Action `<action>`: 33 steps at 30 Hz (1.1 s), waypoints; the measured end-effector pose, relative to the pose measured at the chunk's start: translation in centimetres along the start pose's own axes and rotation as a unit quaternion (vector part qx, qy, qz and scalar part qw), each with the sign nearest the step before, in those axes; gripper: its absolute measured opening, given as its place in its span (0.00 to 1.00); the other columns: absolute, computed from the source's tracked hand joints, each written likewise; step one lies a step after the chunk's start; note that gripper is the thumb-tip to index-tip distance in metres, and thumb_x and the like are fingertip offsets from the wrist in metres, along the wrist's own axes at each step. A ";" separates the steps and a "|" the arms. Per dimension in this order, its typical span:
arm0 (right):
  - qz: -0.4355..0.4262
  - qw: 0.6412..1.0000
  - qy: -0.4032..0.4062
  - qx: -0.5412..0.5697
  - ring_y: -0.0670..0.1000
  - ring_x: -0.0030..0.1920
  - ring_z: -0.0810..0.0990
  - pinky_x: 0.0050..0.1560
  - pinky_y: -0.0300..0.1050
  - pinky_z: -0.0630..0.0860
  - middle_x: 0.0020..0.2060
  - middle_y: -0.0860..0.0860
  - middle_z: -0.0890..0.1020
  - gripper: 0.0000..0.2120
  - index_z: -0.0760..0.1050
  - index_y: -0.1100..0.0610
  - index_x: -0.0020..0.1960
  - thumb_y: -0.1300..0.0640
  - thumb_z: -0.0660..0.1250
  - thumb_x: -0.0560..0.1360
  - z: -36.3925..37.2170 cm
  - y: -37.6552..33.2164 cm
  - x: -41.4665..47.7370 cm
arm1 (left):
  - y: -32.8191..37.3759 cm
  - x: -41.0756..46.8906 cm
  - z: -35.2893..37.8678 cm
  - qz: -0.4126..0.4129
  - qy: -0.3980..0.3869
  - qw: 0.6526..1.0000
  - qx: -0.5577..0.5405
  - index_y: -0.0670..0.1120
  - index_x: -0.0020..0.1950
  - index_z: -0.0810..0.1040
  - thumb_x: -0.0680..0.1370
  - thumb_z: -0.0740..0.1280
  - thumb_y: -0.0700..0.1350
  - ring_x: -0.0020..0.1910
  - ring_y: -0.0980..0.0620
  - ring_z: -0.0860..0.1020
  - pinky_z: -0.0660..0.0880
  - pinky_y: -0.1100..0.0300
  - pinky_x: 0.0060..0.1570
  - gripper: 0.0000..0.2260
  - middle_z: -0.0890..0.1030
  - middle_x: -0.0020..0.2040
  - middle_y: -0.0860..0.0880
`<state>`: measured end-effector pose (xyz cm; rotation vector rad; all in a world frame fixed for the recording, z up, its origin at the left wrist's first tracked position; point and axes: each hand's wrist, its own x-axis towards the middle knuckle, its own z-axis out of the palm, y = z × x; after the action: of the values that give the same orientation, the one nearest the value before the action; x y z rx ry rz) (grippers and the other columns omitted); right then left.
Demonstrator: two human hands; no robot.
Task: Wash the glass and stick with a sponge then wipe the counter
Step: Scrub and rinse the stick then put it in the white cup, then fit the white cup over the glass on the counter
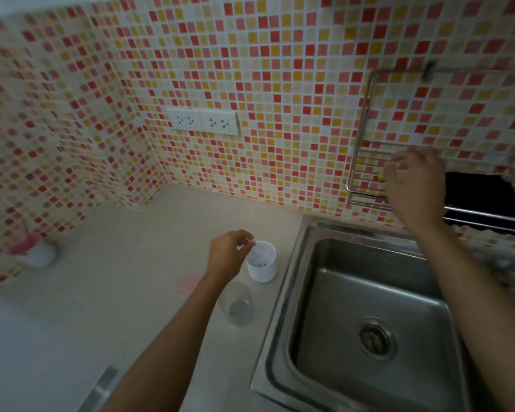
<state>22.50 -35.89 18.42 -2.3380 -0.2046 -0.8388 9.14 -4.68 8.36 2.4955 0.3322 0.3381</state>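
A clear glass point(235, 304) stands empty on the pale counter point(125, 292), just left of the sink. Behind it is a white cup point(261, 263). My left hand point(229, 257) is at the cup's rim, thumb and finger pinched on the top of a thin pale stick point(251, 243) that leans in the cup. My right hand point(414, 185) is blurred and reaches up into the wire rack point(366, 173) on the tiled wall, fingers spread. A small yellow bit point(379, 176) shows by its fingertips; the hand hides the rest.
The steel sink point(369, 316) with its drain point(374, 337) fills the lower right. A pink smear point(188, 285) marks the counter left of my forearm. A pink and white holder point(35, 251) stands at the far left. Wall sockets point(202, 121) sit above the counter.
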 end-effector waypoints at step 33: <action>0.200 0.857 -0.417 0.227 0.52 0.62 0.75 0.61 0.51 0.76 0.64 0.49 0.75 0.44 0.62 0.46 0.68 0.45 0.81 0.59 19.3 -6.9 -19.9 | -4.1 3.2 4.7 0.075 -0.097 0.990 0.067 0.49 0.50 0.85 0.77 0.67 0.46 0.47 0.48 0.82 0.74 0.53 0.55 0.07 0.85 0.48 0.48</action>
<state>14.53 -17.28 -1.77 -2.0205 -0.2265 0.4311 12.95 -2.89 2.74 2.6664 0.0901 0.1344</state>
